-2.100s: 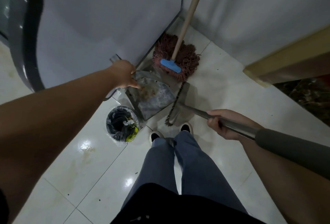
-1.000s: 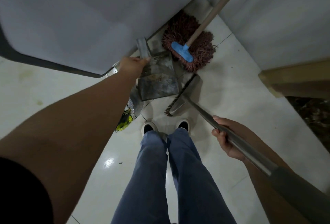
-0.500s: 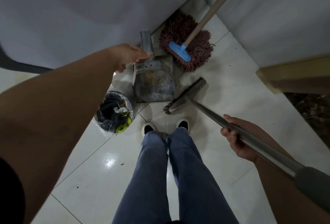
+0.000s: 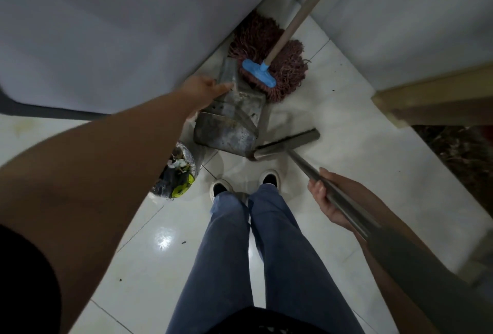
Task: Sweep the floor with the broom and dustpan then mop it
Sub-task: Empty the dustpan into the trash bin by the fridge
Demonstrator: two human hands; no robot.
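- White floor [image 4: 346,125] tiles are being shown in a corner between pale walls, with a bin [image 4: 177,176] beside the feet.
- A dustpan [image 4: 229,123] is being held on the floor by its handle, the left hand [image 4: 201,92] fingers being curled round it.
- A broom [image 4: 286,144] is being gripped by its shaft in the right hand [image 4: 329,200], its head lying just beside the dustpan's lip.
- A mop [image 4: 269,56] is being left leaning in the corner.
- Judged advice: the lip should be kept pressed flat while debris is being drawn in with short strokes.
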